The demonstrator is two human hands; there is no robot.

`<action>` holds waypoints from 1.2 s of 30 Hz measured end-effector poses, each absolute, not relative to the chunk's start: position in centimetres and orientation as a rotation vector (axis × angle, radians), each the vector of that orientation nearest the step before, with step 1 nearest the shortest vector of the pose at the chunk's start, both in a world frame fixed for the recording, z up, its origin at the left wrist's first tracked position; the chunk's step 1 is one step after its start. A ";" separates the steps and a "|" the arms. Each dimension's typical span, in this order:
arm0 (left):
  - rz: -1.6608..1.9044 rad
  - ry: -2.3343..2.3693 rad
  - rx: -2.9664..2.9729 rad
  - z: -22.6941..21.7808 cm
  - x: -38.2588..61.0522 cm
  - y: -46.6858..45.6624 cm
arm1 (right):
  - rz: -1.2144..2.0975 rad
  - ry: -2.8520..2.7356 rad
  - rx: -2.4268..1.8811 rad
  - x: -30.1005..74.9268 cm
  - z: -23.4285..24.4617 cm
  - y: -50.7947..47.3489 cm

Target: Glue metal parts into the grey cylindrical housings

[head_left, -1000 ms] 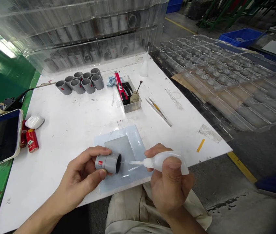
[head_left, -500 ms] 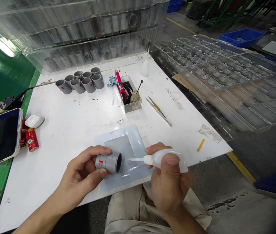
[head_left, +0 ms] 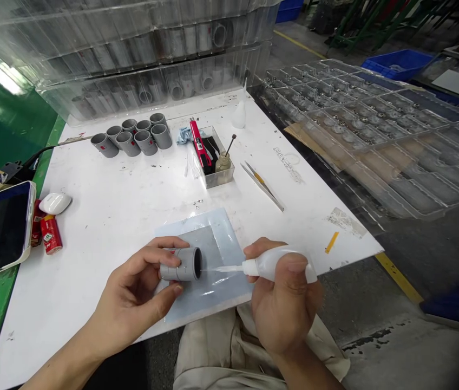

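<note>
The left hand (head_left: 138, 295) comes in from the lower left, palm turned inward, thumb and fingers curled round a short grey tube (head_left: 181, 265). It holds the tube on its side just above the clear mat (head_left: 223, 233) at the near edge of the desk (head_left: 124, 200). The right hand (head_left: 284, 311) is closed round a soft, translucent bottle (head_left: 278, 264), thumb pressed along the top. The bottle's thin tapered nozzle (head_left: 223, 268) lies level, tip at the tube's dark open mouth. The tube looks like smooth matte plastic; the mat is glossy.
</note>
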State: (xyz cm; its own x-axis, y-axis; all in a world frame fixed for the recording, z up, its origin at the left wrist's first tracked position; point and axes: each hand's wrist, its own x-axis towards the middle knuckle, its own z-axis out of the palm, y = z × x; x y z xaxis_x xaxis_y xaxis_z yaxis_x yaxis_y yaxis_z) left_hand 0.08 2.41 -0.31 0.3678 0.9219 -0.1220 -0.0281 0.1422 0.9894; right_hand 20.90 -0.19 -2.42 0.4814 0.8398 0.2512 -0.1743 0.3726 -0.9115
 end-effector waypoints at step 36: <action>0.820 0.978 1.316 -0.2 -0.6 2.4 | 0.827 -0.799 -1.075 21.0 -2.0 -0.5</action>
State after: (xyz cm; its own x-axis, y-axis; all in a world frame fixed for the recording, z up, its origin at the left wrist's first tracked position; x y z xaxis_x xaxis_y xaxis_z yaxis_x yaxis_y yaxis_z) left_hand -0.56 2.41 -0.17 0.3897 0.9142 -0.1107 0.0501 0.0990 0.9938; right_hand 20.98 -0.49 -2.03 0.4646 0.8731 0.1477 -0.1773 0.2551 -0.9505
